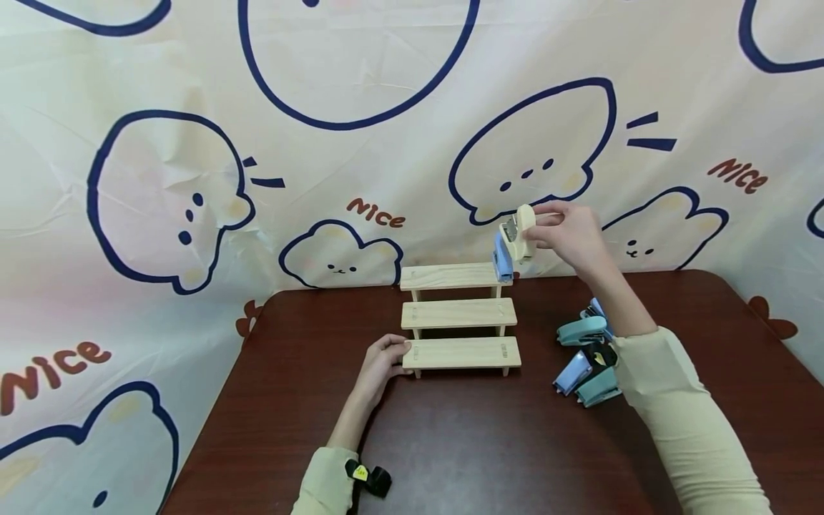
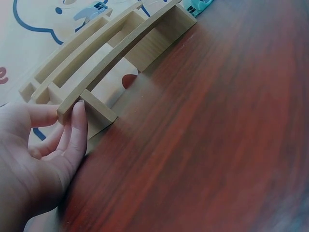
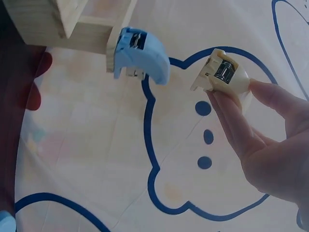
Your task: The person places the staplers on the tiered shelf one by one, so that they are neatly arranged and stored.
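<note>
My right hand pinches a cream stapler between thumb and fingertips, holding it up near the right end of the top step. A light blue stapler stands at that end of the wooden three-step stand. In the right wrist view, a gap separates the cream stapler from the blue stapler beside it. Down at the left end of the lowest step, my left hand grips the board's corner; the left wrist view shows thumb and fingers around it.
Several blue and teal staplers, among them a teal one and a blue one, lie bunched on the dark wood table right of the stand, partly behind my right forearm. A patterned cloth hangs close behind the table.
</note>
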`<act>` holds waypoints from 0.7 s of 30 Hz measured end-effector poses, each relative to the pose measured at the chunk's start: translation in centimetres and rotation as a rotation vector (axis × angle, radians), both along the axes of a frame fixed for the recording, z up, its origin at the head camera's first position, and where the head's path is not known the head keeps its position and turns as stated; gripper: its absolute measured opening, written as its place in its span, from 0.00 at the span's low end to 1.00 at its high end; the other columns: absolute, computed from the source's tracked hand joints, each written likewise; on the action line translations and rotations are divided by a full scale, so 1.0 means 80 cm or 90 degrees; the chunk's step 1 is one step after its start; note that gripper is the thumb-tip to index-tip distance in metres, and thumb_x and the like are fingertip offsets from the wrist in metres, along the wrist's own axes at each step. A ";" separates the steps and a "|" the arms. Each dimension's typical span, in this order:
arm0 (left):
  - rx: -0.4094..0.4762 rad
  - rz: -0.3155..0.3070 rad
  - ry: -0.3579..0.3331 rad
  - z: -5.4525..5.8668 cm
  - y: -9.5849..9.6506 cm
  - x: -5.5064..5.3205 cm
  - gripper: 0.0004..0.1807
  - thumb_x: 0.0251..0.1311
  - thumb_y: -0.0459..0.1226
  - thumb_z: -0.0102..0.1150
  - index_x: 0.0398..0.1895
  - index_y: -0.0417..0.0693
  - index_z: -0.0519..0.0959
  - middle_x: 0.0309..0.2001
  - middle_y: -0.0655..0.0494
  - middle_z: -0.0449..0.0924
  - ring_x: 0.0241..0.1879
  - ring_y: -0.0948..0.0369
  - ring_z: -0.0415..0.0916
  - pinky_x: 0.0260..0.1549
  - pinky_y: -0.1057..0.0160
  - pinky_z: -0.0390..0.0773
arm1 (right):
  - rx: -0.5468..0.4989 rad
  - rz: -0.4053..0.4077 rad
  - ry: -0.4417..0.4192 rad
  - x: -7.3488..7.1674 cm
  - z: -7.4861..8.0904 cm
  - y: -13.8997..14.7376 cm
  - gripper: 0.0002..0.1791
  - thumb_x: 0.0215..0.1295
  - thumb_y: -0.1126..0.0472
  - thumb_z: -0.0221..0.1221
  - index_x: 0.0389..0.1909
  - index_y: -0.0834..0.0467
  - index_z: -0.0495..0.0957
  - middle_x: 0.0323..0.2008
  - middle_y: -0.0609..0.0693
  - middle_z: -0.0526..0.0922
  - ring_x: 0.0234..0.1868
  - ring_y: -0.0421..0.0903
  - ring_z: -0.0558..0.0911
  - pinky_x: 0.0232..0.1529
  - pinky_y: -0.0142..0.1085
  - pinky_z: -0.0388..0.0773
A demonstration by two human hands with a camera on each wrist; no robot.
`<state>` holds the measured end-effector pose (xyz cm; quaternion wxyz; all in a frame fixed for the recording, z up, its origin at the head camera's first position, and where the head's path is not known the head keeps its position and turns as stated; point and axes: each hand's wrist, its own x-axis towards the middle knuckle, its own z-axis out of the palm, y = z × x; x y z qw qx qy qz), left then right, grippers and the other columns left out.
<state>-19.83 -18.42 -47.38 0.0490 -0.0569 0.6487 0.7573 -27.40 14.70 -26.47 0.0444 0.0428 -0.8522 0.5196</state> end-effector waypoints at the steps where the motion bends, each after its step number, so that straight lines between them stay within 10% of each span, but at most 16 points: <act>1: 0.000 0.001 0.000 0.000 0.000 0.000 0.11 0.68 0.33 0.60 0.47 0.32 0.77 0.39 0.48 0.80 0.32 0.60 0.80 0.28 0.63 0.84 | -0.004 0.000 -0.001 0.000 0.001 -0.002 0.27 0.66 0.59 0.69 0.63 0.64 0.77 0.55 0.65 0.84 0.50 0.56 0.87 0.41 0.28 0.84; 21: -0.009 -0.005 -0.003 0.002 -0.001 0.002 0.13 0.68 0.34 0.61 0.49 0.32 0.77 0.41 0.46 0.80 0.34 0.60 0.80 0.29 0.63 0.83 | -0.046 0.044 -0.028 -0.013 0.001 -0.048 0.26 0.64 0.65 0.68 0.62 0.67 0.77 0.55 0.66 0.84 0.52 0.58 0.86 0.44 0.35 0.86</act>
